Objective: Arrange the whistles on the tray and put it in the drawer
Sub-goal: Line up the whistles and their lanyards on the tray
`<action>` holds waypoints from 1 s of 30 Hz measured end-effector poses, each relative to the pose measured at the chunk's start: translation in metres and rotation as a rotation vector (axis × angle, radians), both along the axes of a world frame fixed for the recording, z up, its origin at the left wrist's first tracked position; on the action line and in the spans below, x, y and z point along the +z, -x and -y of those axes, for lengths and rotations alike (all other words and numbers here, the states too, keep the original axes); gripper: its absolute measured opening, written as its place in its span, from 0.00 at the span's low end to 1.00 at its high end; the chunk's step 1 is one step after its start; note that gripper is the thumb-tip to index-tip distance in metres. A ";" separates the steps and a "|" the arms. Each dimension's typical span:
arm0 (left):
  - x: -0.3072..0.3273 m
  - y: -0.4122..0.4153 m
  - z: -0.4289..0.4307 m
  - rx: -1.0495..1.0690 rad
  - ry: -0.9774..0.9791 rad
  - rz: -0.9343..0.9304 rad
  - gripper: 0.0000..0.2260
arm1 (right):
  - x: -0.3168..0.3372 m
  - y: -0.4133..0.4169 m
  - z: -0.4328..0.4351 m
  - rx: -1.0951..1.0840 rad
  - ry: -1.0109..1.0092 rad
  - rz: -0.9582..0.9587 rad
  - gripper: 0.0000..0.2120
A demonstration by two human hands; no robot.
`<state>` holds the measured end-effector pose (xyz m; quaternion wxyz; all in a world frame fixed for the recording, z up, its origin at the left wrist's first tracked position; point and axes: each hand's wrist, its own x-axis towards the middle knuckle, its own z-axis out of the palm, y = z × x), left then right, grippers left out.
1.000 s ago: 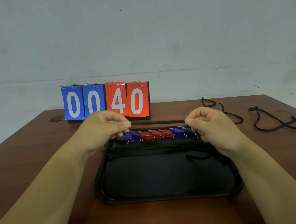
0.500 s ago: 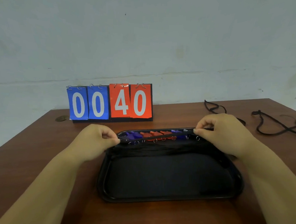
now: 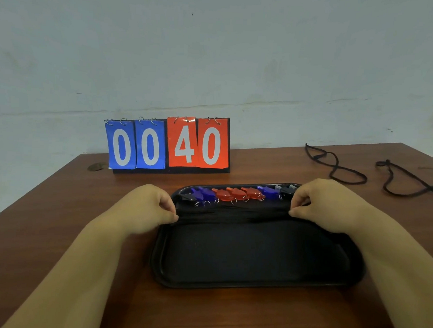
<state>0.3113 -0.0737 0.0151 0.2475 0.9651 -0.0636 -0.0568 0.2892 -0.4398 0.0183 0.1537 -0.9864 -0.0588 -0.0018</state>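
L hand (image 3: pixel 149 205) & R hand (image 3: pixel 330 206), knuckles up, forearms low, fingers curled, each pinch one end of cord bundle (image 3: pixel 233 212) across tray (image 3: pixel 254 285), just beside whistles (image 3: pixel 234 193).

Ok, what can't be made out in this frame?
Head view only.
Drawer: outside the frame.
Black plastic whistle at the row's right end: partly behind the right hand.
Bundle of black cords on the black rectangular tray: dark on dark, strands uncountable.
Whether left hand and right hand pinch cords: curled fingers hide it.
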 end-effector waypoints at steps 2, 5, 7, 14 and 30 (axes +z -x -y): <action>-0.001 -0.001 -0.001 0.004 -0.017 0.014 0.03 | -0.001 -0.001 0.001 -0.010 -0.003 0.011 0.04; -0.003 -0.003 -0.001 0.019 -0.041 0.023 0.03 | -0.002 -0.002 0.003 -0.033 0.019 0.015 0.07; -0.004 -0.003 -0.001 0.014 -0.048 0.014 0.03 | -0.004 -0.003 0.004 -0.043 0.020 0.018 0.07; -0.003 -0.003 0.002 0.020 -0.062 0.019 0.03 | -0.005 -0.006 0.005 -0.102 0.041 0.025 0.06; 0.003 0.009 0.032 0.011 0.093 0.279 0.06 | 0.001 -0.004 0.014 -0.302 -0.185 0.269 0.07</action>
